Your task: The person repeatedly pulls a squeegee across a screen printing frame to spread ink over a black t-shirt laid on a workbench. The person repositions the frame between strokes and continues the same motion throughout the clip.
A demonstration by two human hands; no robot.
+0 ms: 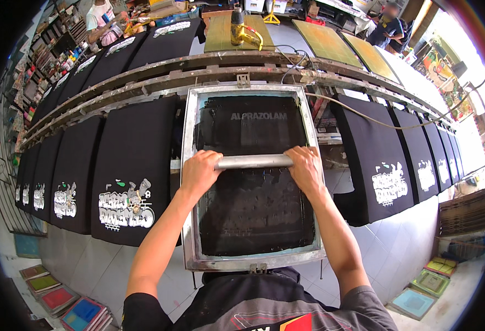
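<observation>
A screen-printing frame [189, 237] with a pale metal rim lies in front of me, its mesh [253, 220] coated with dark ink. Across its middle runs a squeegee [253, 161] with a grey, bar-like handle. My left hand [200, 170] is closed round the handle's left end. Its right end is in my right hand [305, 167], fingers wrapped over it. The squeegee's blade is hidden under the handle. Faint lettering shows in the mesh beyond the bar. What lies beneath the frame cannot be seen.
Black shirts with white prints [126, 209] hang over boards on the left; more shirts [388, 182] line the right. Behind the frame runs a wooden rail [159, 77]. A yellow heat gun [243, 36] stands beyond it, its cable trailing right. Two people are at the back.
</observation>
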